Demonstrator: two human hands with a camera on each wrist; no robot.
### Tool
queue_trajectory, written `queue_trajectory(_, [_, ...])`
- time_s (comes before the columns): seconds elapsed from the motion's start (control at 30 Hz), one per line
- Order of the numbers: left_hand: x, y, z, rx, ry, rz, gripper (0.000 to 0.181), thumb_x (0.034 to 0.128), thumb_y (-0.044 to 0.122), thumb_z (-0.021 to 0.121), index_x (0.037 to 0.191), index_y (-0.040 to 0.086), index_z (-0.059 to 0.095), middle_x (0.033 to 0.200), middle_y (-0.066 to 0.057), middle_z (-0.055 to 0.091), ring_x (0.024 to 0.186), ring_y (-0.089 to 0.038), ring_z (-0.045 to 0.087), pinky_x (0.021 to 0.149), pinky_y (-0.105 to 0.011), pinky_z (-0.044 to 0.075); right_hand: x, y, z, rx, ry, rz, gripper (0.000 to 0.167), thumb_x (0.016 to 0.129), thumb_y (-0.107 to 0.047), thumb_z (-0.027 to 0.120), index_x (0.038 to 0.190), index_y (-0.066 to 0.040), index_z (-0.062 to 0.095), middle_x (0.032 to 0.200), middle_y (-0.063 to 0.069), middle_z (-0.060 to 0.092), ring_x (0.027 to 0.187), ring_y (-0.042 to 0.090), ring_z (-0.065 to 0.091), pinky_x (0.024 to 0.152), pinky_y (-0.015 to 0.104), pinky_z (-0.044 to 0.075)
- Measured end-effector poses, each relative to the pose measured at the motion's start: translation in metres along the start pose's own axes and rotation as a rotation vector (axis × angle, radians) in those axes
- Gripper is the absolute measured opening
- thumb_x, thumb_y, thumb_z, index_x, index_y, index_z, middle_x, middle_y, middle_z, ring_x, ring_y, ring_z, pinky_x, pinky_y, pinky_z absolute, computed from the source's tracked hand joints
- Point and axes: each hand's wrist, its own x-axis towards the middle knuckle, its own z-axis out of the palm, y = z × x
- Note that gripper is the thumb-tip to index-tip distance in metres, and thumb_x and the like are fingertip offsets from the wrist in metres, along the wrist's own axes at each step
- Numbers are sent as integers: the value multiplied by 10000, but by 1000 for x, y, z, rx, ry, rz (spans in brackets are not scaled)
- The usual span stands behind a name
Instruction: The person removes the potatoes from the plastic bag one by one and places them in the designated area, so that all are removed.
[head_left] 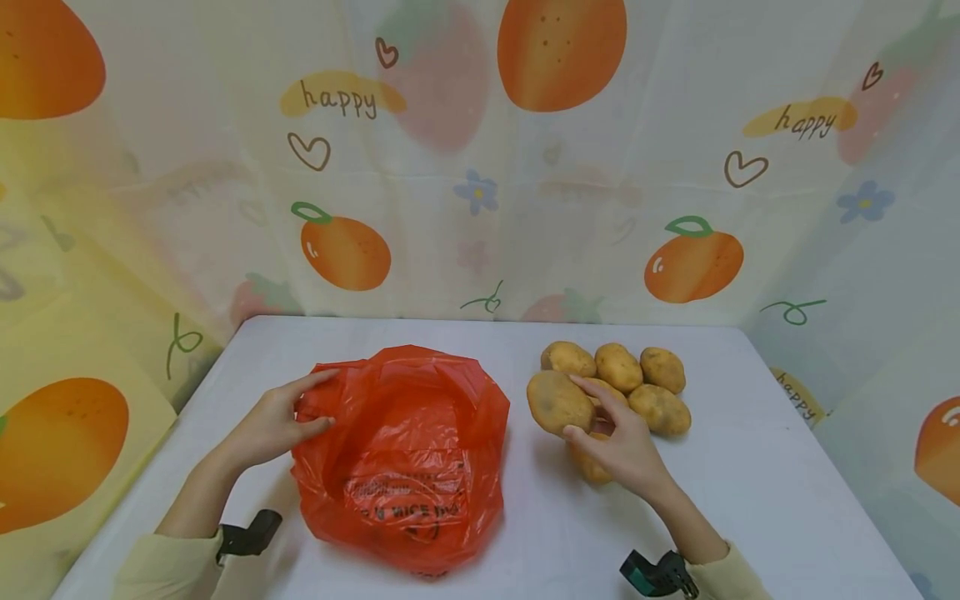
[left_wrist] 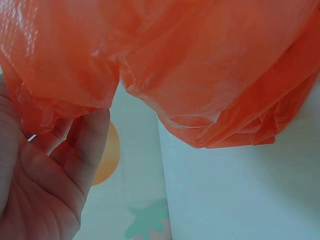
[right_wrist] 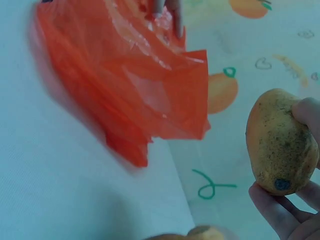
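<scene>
A red plastic bag (head_left: 405,475) with dark printing sits on the left half of the table, its mouth spread open. My left hand (head_left: 266,429) holds the bag's left side between thumb and fingers; in the left wrist view some of those fingers (left_wrist: 82,150) pass behind the red film. My right hand (head_left: 626,446) grips a potato (head_left: 557,404) by its right side, thumb below and fingers above. In the right wrist view this potato (right_wrist: 280,145) shows a dark spot near its lower end. Behind and beneath it lie several more potatoes (head_left: 662,410), partly hidden by the hand.
The white table (head_left: 757,492) runs back to a fruit-printed curtain (head_left: 480,250), which also hangs along both sides. Each wrist wears a black camera mount (head_left: 251,533). A stretch of white tabletop separates the bag from the potatoes.
</scene>
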Motion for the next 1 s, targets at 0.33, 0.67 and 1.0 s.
queue_trajectory(0.33, [2,2,0,3,2,3,630,809,133,700,1365,70,413,1106,-177,592,856,-217,601,636,-261,554,-15,25,-22,-67,43,77,595,797,-190,721,1333,-202,463,1234,68,543,963,161,600,749,200,521])
queue_trajectory(0.67, [2,0,1,-9,8,14,623,805,136,705,1360,91,426,1111,-168,593,847,-205,601,626,-248,550,-32,47,-40,-138,91,112,620,795,-154,721,1349,-154,443,1237,136,527,929,-105,513,733,137,501])
queue_trajectory(1.0, [1,1,1,-33,5,12,628,805,134,704,1364,90,420,1129,-178,583,860,-215,605,628,-262,555,-49,64,-52,-155,115,174,645,806,-170,710,1377,-163,411,1293,169,480,914,-124,484,713,130,496])
